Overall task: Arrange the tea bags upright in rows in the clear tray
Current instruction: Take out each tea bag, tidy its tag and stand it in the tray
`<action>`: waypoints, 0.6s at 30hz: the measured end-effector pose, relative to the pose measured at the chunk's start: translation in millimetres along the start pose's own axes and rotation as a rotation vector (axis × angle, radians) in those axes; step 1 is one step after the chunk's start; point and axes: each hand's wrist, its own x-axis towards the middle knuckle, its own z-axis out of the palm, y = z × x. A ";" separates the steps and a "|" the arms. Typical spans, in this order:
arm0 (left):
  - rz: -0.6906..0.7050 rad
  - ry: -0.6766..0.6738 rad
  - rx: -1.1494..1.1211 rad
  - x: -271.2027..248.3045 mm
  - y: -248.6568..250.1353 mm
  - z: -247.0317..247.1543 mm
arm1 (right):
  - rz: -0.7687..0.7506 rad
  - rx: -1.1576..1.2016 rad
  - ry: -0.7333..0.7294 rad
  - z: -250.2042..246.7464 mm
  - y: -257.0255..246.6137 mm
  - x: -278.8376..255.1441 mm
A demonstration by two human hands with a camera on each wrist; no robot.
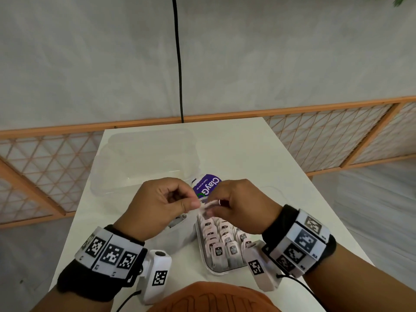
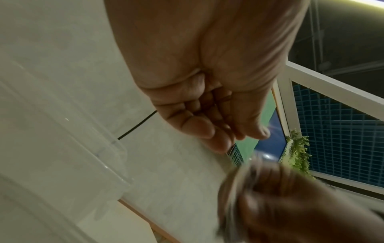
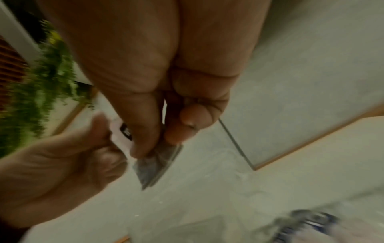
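The table (image 1: pixel 247 149) is white. The tea bags (image 1: pixel 221 249) in the see-through tray (image 1: pixel 203 263) are pale pink with black labels. The packet (image 1: pixel 208 186) behind the hands is purple with white letters. Both wristbands (image 1: pixel 108 251) are black and white with checkered square patterns. The fence (image 1: pixel 315 136) has orange wood and a criss-cross pattern.

A: Hands?
B: Left hand (image 1: pixel 157 203) and right hand (image 1: pixel 240 206) both pinch one tea bag (image 1: pixel 206 204) above the clear tray (image 1: pixel 202 255).
A: Tray contents?
B: Tea bags (image 1: pixel 221 240) upright in rows.
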 end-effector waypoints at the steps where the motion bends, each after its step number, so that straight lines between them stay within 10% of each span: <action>1: -0.003 0.004 0.003 -1.5 -0.5 -1.2 | 0.079 -0.012 -0.038 -0.9 8.1 -4.5; 7: -0.101 0.115 0.048 -13.6 -15.9 -15.6 | 0.539 -0.090 -0.400 14.5 64.2 -47.7; 18: -0.225 0.134 0.094 -22.3 -33.8 -19.0 | 0.638 -0.139 -0.578 50.4 88.0 -72.0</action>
